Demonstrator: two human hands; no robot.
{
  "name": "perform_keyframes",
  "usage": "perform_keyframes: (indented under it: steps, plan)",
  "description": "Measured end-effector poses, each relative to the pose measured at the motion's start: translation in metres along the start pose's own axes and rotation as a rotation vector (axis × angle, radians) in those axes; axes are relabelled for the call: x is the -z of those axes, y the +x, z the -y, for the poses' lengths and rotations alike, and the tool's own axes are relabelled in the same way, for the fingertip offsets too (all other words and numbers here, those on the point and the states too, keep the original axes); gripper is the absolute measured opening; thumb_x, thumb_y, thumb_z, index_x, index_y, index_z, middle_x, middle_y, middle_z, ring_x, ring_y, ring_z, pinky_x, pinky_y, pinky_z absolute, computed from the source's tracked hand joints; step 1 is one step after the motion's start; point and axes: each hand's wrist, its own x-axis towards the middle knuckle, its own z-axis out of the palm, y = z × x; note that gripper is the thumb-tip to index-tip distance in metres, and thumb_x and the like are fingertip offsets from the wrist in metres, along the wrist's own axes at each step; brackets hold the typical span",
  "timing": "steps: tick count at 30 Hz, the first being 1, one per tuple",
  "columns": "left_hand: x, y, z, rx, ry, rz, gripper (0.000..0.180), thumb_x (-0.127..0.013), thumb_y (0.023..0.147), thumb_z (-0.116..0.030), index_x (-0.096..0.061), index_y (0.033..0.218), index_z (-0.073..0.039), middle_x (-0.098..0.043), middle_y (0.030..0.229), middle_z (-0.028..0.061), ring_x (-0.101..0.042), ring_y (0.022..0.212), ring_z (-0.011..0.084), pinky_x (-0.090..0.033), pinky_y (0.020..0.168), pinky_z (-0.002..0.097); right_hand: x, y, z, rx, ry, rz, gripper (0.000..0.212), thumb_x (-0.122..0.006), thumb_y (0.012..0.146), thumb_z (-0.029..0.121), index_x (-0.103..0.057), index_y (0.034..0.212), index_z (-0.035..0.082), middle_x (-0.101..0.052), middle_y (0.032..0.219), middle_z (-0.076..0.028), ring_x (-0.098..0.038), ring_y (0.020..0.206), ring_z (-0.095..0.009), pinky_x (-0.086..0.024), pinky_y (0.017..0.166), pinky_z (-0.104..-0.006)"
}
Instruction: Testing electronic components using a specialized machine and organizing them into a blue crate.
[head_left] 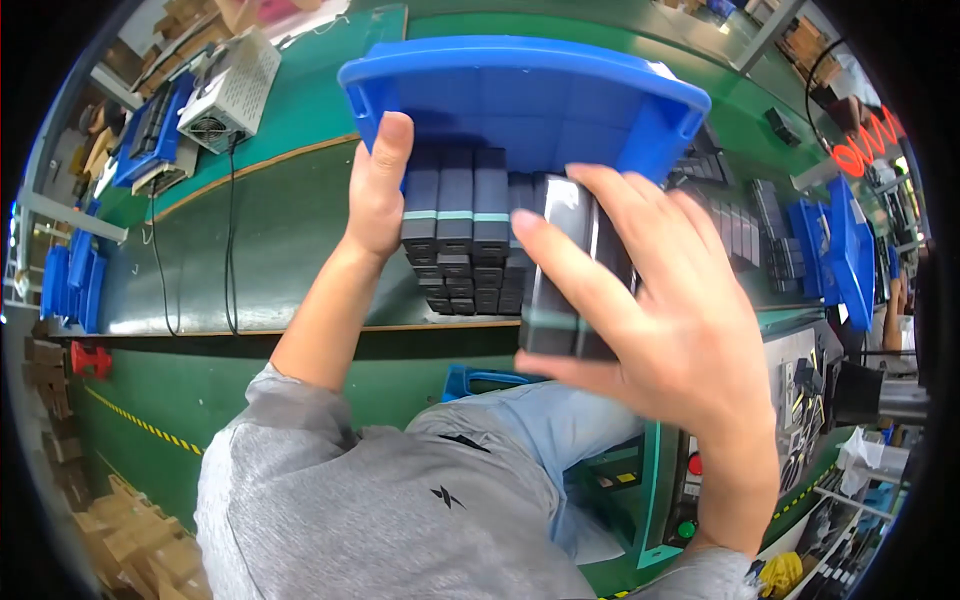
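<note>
A stack of dark rectangular cases (pixel 455 205), each with a thin teal stripe, stands in several layers at the open near side of a blue plastic bin (pixel 525 60). My left hand (pixel 380 195) is against the left side of the stack, thumb pointing up; its other fingers are mostly hidden. To the right of the stack, my right hand (pixel 680 310) grips glossy black rectangular cases (pixel 560 255) between thumb and fingers. This hand is slightly blurred. It covers part of the held cases, so their number cannot be made out.
The bin rests on a dark green workbench (pixel 290 230). More dark cases (pixel 740 235) lie in rows on the right, near another blue bin (pixel 850 250). At far left stands a white metal box-shaped unit (pixel 232 90) with black cables. A control panel with a red button (pixel 695 464) is below right.
</note>
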Motion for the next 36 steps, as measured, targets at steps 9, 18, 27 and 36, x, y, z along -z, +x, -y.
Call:
perform_keyframes:
  steps: [9, 18, 27, 36]
  plan:
    - [0.000, -0.001, 0.003, -0.014, 0.076, -0.075, 0.064, -0.054, 0.098, -0.064, -0.058, 0.121, -0.004, -0.052, 0.102, -0.0054, -0.044, 0.092, 0.0075, -0.037, 0.085, 0.0262, -0.030, 0.027, -0.028, 0.056, 0.050, 0.140, 0.072, -0.086, 0.067, 0.035, -0.060, 0.130, 0.010, -0.057, 0.128, -0.021, -0.058, 0.113, -0.038, -0.047, 0.096, -0.0454]
    - [0.022, 0.000, 0.010, -0.099, 0.186, -0.060, 0.042, -0.054, 0.102, -0.055, -0.046, 0.095, -0.014, -0.033, 0.087, -0.0087, -0.029, 0.080, 0.0058, -0.028, 0.073, 0.0240, -0.037, 0.021, -0.019, -0.100, -0.157, 0.016, 0.071, -0.082, 0.075, 0.038, -0.058, 0.133, 0.007, -0.057, 0.135, -0.016, -0.057, 0.119, -0.035, -0.044, 0.101, -0.0518]
    - [-0.003, 0.002, 0.000, -0.070, 0.044, 0.030, 0.083, -0.049, 0.100, -0.062, -0.036, 0.152, 0.001, -0.048, 0.148, 0.0132, -0.049, 0.134, 0.0228, -0.035, 0.115, 0.0372, -0.091, 0.007, -0.020, -0.194, -0.072, -0.313, 0.063, -0.061, 0.089, 0.058, -0.064, 0.125, 0.006, -0.061, 0.128, -0.015, -0.060, 0.111, -0.034, -0.044, 0.097, -0.0475]
    - [0.084, 0.004, 0.049, -0.438, 0.588, -0.022, 0.091, -0.060, 0.097, -0.041, -0.010, 0.161, -0.001, -0.011, 0.169, 0.0130, -0.014, 0.156, 0.0272, -0.009, 0.127, 0.0426, -0.018, -0.217, -0.019, -1.002, -0.278, -0.101, 0.051, -0.073, 0.089, 0.019, -0.057, 0.135, 0.002, -0.057, 0.135, -0.023, -0.054, 0.122, -0.042, -0.041, 0.105, -0.0473]
